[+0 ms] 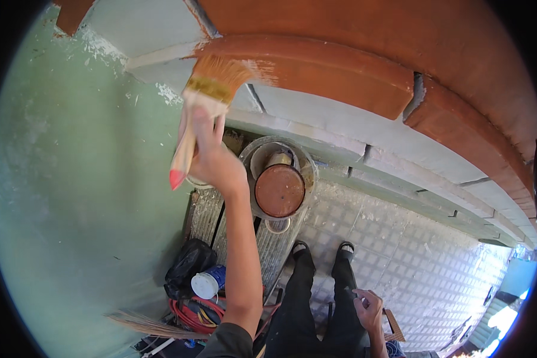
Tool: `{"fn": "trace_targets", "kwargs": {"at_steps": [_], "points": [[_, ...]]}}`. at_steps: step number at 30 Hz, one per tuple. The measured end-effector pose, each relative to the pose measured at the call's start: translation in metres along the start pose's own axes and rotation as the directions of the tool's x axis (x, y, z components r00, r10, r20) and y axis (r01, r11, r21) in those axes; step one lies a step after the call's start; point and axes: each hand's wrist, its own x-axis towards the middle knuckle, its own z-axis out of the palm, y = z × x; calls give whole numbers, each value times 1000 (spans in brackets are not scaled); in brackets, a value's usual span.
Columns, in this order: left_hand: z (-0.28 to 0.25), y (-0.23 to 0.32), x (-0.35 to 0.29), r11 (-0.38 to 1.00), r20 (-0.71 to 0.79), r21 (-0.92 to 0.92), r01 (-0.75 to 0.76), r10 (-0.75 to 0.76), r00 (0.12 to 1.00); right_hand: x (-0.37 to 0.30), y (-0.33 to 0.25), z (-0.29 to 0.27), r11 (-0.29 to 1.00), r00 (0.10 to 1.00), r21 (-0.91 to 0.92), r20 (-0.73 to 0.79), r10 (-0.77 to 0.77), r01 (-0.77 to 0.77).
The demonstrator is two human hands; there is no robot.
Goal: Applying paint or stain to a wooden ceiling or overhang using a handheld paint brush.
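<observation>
My left hand (212,149) is closed round the pale wooden handle of a wide paintbrush (212,89), which has a red tip. Its bristles, coloured orange-brown, press against the left end of a wall ledge (316,62) coated reddish brown. Streaky paint shows just beside the bristles, and bare grey-white wall (143,27) lies to their left. Low at the right, near my leg, my right hand (370,307) has its fingers curled; whether anything is in them is hidden. Below the brush stands a grey bucket (309,173), with a round reddish-brown container (279,191) at its top.
A green wall (83,167) rises at the left. The bucket stands on a slatted wooden bench (235,235). Near it are a black plastic bag (191,262), a white-and-blue tub (206,285), red hose (191,316) and broom bristles (143,324). Patterned tiles (388,256) cover the floor.
</observation>
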Motion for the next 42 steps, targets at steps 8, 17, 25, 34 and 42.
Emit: {"fn": "trace_targets", "kwargs": {"at_steps": [8,17,25,34,42], "points": [[19,19,-27,937,-247,-324,127,-214,945,-6,9,-8,999,1000,40,9,3,-3],[97,63,-124,893,-183,-307,329,-395,900,4,13,-24,999,1000,35,26,-16,15],[64,91,-132,677,360,-324,661,-558,748,16,16,-31,999,994,7,102,-44,43],[-16,-12,2,971,382,141,-191,125,916,29,0,-16,994,992,-35,77,-96,99],[-47,-40,50,823,209,322,-468,420,883,10,-23,18,999,999,-38,36,-14,16]]}}
